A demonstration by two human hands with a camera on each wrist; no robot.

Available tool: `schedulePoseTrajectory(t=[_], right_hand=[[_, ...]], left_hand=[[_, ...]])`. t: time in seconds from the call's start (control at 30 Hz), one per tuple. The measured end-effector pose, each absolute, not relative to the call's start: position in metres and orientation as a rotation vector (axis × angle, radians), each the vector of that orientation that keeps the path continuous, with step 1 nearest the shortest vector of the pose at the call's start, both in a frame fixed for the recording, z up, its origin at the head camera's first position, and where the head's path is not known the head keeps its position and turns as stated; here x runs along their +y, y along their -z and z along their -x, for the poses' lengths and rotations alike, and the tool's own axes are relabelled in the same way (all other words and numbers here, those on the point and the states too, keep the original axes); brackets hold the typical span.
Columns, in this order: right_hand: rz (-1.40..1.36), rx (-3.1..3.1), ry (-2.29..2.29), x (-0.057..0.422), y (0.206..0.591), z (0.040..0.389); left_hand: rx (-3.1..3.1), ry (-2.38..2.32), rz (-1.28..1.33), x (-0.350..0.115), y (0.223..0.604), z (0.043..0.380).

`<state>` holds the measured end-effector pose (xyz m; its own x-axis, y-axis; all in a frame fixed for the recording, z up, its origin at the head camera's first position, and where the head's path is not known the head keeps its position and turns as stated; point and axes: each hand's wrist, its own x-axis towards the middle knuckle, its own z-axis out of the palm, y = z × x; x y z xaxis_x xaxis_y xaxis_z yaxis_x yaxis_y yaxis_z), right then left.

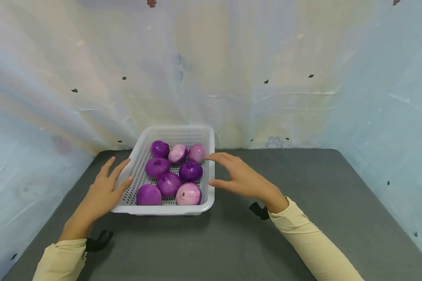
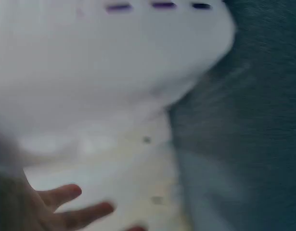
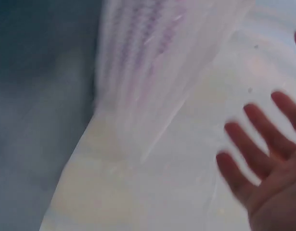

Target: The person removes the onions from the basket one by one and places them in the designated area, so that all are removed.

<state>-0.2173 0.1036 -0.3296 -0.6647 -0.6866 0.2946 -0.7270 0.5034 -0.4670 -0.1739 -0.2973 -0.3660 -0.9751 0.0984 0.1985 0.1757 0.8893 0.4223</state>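
Note:
A white slotted plastic basket (image 1: 161,210) holds several peeled red onions (image 1: 157,168), some deep purple and some paler pink. My left hand (image 1: 103,191) is beside the basket's left side with its fingers spread, the fingertips overlapping the rim in the head view. On the opposite side, my right hand (image 1: 240,175) has fingers and thumb extended toward the right rim. Neither hand holds anything. In the left wrist view the basket wall (image 2: 90,62) is blurred above the spread fingers (image 2: 85,215). The right wrist view shows straight fingers (image 3: 249,149) apart from the basket's ribbed side (image 3: 138,72).
The basket stands on a dark grey table (image 1: 285,234), left of its middle and near its back edge. Pale patterned sheeting (image 1: 232,78) hangs behind the table and along both sides. Black straps (image 1: 98,240) hang at both wrists.

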Motion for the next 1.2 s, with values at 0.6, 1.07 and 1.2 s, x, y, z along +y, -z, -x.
schedulePoseTrajectory(t=[0.6, 1.07, 1.2], right_hand=[[-1.568, -2.854, -0.528, 0.025, 0.348, 0.224], [-1.386, -2.894, -0.046, 0.000, 0.341, 0.209], [-1.360, -2.898, -0.090, -0.001, 0.340, 0.209]], left_hand=[[-2.807, 1.756, 0.118, -0.316, 0.379, 0.168], [-2.650, 1.854, 0.130, -0.322, 0.385, 0.166], [-2.622, 1.862, 0.143, -0.322, 0.387, 0.165]])
